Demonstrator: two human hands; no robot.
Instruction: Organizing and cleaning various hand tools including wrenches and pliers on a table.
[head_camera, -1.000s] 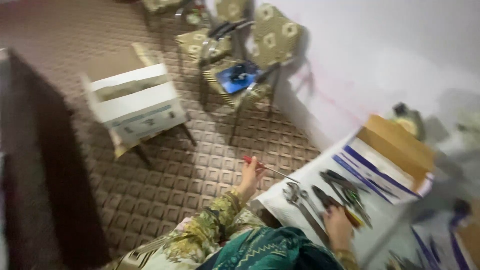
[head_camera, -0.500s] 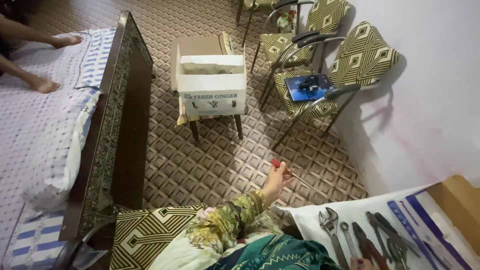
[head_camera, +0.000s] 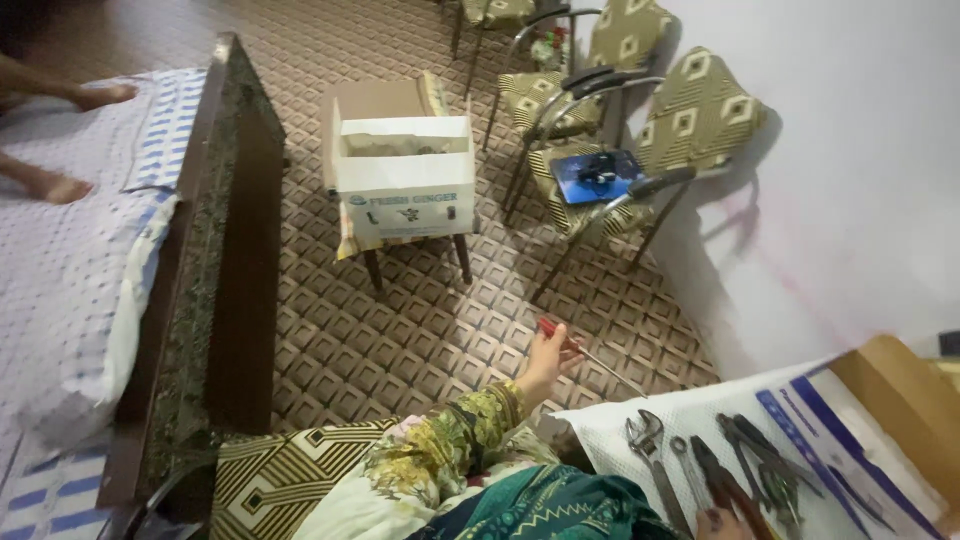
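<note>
Compared with half a second earlier, the view has settled only slightly, and the left hand (head_camera: 548, 358) remains raised out over the patterned carpet (head_camera: 400, 330), its fingers pinching the red handle of a screwdriver (head_camera: 585, 353) whose thin metal shaft slants down and to the right toward the corner of a white cloth (head_camera: 640, 405). That cloth covers a surface at the lower right, and on it lie an adjustable wrench (head_camera: 648, 445), a small spanner (head_camera: 683, 458) and several pairs of pliers (head_camera: 750, 465) side by side. At the very bottom edge, only the tip of the right hand (head_camera: 716, 523) shows, touching the red-handled pliers (head_camera: 722, 485); its grip cannot be told. A floral sleeve (head_camera: 455, 440) covers the left forearm. Farther off, an open cardboard box (head_camera: 400, 165) sits on a small stool, well apart from the hand. To its right stand patterned metal-framed chairs (head_camera: 640, 130) against a white wall, one holding a blue packet (head_camera: 595, 172). A dark wooden bed frame (head_camera: 220, 260) with a checked sheet runs along the left, where another person's bare feet (head_camera: 60, 140) rest.
</note>
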